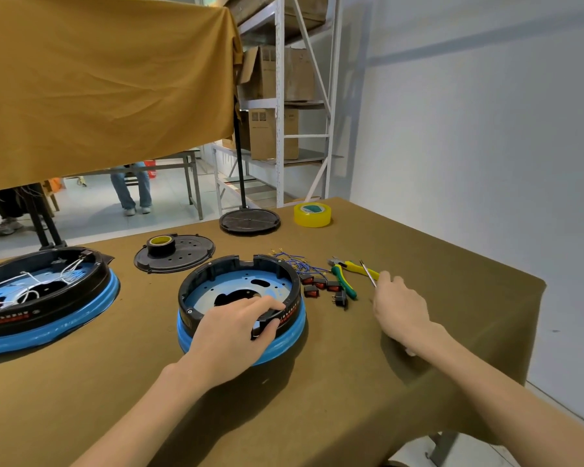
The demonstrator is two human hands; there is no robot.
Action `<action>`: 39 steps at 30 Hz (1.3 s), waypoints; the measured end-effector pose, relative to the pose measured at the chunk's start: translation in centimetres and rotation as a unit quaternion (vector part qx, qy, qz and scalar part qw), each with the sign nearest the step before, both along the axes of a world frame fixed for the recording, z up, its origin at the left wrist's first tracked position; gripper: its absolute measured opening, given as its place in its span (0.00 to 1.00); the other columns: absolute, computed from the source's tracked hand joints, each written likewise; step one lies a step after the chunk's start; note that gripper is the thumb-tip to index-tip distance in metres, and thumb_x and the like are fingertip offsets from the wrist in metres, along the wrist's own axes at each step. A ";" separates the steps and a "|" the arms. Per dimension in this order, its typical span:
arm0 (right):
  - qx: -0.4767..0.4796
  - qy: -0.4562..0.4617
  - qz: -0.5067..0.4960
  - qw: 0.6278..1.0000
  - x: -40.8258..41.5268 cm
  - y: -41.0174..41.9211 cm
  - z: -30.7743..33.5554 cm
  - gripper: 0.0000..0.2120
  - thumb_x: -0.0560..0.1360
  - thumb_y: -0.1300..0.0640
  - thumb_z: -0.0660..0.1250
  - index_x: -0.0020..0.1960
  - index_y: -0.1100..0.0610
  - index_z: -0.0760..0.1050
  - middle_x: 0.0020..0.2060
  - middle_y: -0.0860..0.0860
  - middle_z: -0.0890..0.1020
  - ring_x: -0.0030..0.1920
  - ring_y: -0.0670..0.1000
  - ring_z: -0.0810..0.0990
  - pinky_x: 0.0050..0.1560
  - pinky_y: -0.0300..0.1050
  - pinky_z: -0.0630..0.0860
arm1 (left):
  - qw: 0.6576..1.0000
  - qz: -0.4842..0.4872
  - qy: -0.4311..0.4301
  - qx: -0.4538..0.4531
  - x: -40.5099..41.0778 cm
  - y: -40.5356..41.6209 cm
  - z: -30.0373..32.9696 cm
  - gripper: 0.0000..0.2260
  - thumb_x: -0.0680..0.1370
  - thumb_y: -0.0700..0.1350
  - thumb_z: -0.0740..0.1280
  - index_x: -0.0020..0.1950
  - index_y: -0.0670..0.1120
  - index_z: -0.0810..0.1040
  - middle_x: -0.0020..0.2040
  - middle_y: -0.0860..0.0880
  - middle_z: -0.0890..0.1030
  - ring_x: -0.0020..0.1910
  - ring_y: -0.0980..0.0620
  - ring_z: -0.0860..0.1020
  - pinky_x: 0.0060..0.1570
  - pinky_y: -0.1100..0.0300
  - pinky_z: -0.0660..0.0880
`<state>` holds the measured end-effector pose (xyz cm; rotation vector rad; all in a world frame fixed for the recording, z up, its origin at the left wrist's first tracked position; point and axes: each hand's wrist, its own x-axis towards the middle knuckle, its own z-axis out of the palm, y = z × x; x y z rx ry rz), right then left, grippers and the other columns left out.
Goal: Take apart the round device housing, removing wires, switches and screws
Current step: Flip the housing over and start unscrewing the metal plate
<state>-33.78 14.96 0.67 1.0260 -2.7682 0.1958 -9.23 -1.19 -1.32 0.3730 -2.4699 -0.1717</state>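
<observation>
A round black-and-blue housing (216, 274) lies open in the middle of the brown table, its blue inner plate bare of wires. My left hand (236, 326) grips its front rim, fingers curled over the black wall by the red marking. My right hand (400, 306) is closed around a screwdriver (368, 273) with a yellow handle, its tip pointing away to the upper left, just right of the housing. Several removed red rocker switches (321, 285) and loose blue wires (292, 259) lie beside the housing.
A second housing (31, 294) with white wires inside sits at the left. A black perforated cover (182, 256) carrying a tape roll lies behind, then a black stand base (250, 221) and yellow tape (312, 214). Yellow-green pliers (344, 274) lie by the switches. The table edge drops off at the right.
</observation>
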 end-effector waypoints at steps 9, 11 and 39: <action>-0.161 -0.514 0.189 0.821 6.3 0.6 7.2 0.09 0.79 0.53 0.71 0.52 0.58 0.85 0.38 0.54 0.82 0.33 0.50 0.81 0.32 0.42 0.79 | 0.997 -0.006 0.058 -0.042 -0.3 -0.8 2.7 0.28 0.79 0.50 0.72 0.78 0.54 0.69 0.76 0.54 0.69 0.70 0.54 0.70 0.70 0.56 0.64; -0.140 -0.563 0.212 0.786 7.1 0.4 8.3 0.12 0.78 0.52 0.73 0.55 0.60 0.85 0.41 0.54 0.83 0.36 0.49 0.80 0.36 0.41 0.79 | 0.995 -0.001 0.033 -0.098 -0.1 -0.8 3.2 0.26 0.80 0.50 0.71 0.77 0.53 0.71 0.73 0.54 0.75 0.70 0.51 0.72 0.70 0.54 0.65; -0.455 -0.289 0.343 0.769 7.5 -5.8 8.3 0.10 0.83 0.55 0.65 0.63 0.56 0.71 0.46 0.54 0.84 0.38 0.37 0.80 0.37 0.29 0.73 | 0.990 -0.030 0.031 0.134 -1.0 -0.2 1.3 0.11 0.78 0.48 0.74 0.60 0.55 0.85 0.49 0.61 0.81 0.47 0.62 0.80 0.50 0.65 0.80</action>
